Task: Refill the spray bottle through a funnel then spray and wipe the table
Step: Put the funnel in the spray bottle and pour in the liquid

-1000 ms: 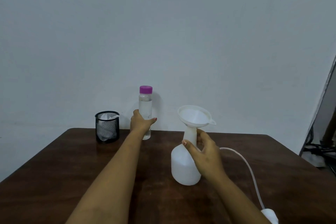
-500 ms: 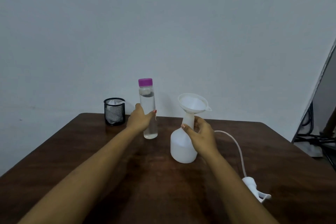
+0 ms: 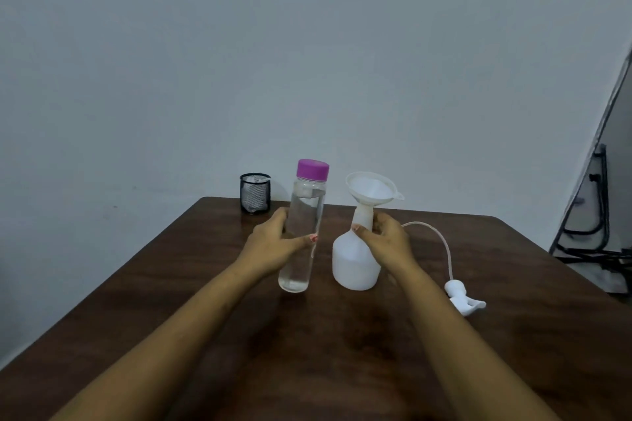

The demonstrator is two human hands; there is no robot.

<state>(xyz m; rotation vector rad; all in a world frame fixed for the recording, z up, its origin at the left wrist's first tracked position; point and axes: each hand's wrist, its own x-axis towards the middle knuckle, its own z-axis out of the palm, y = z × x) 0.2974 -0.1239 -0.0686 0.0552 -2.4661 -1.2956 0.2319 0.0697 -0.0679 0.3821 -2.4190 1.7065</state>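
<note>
A tall clear water bottle (image 3: 302, 225) with a purple cap is gripped around its middle by my left hand (image 3: 273, 246); it leans slightly and its base is at the table surface. Just to its right stands the white spray bottle (image 3: 352, 263) with a white funnel (image 3: 372, 189) seated in its neck. My right hand (image 3: 390, 243) holds that neck just below the funnel. The white spray head (image 3: 461, 297) lies on the brown table (image 3: 513, 335) at the right, its thin tube (image 3: 441, 243) curving back toward the bottle.
A black mesh cup (image 3: 255, 193) with something white inside stands at the table's far left corner, near the pale wall. Dark metal framing (image 3: 595, 215) sits beyond the table's right edge.
My left hand has brought the purple-capped bottle from the back of the table, near the mesh cup, to just beside the spray bottle. My right hand has stayed on the spray bottle's neck.
</note>
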